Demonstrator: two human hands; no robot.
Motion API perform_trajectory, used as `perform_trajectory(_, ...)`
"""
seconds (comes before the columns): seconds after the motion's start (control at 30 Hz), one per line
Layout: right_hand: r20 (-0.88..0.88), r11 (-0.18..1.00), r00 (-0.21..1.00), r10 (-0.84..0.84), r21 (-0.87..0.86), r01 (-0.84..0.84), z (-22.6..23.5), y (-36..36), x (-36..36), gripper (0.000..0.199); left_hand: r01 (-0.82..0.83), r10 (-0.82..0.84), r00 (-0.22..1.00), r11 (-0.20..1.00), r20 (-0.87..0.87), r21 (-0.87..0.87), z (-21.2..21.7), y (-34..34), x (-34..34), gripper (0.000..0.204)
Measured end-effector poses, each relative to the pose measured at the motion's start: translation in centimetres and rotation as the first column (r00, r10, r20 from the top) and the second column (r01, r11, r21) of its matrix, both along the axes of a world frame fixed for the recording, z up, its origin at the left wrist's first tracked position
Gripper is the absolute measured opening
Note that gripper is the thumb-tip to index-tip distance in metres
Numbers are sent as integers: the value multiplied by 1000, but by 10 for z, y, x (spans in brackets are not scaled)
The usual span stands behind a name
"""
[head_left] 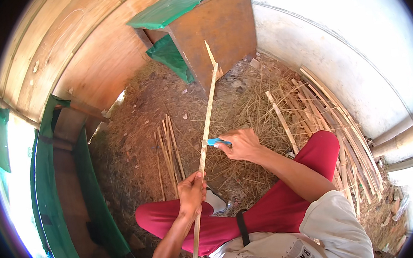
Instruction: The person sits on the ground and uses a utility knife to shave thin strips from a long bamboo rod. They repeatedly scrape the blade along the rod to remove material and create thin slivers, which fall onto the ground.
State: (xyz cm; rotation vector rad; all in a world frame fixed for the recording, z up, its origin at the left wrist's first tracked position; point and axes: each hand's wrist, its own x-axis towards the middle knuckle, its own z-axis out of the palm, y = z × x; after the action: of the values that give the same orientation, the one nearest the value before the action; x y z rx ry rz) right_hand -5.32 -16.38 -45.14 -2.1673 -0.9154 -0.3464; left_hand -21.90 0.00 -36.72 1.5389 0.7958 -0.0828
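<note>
Pale shirt (334, 226) sitting nearest camera. Left hand (191, 194) clamping bamboo strip (209, 112), slanting up from lap (223, 228); right hand (241, 145) gripping blue cutter (216, 141) against strip. Seemingly scraping step underway; next stroke probably calling for steady left hold.

Room lies between strip (209, 112) and left slats (176, 145); cabinet (216, 22) blocks ahead.

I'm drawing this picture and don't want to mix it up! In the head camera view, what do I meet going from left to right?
Green-covered frame, thin strips standing out on the ground, left hand, blue tool, right hand, big strip pile, round pole.
</note>
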Motion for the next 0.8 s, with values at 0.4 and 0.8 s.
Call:
perform_trajectory(0.4,-15,1000,1000,-10,10,10,-1,0,5,39,28,-28,1000,999,4,38,0,7,2,26)
perform_trajectory(0.8,-153,965,955,-256,-94,244,2,-28,58,35,85,-80,994,994,-71,73,24,1,-27,25)
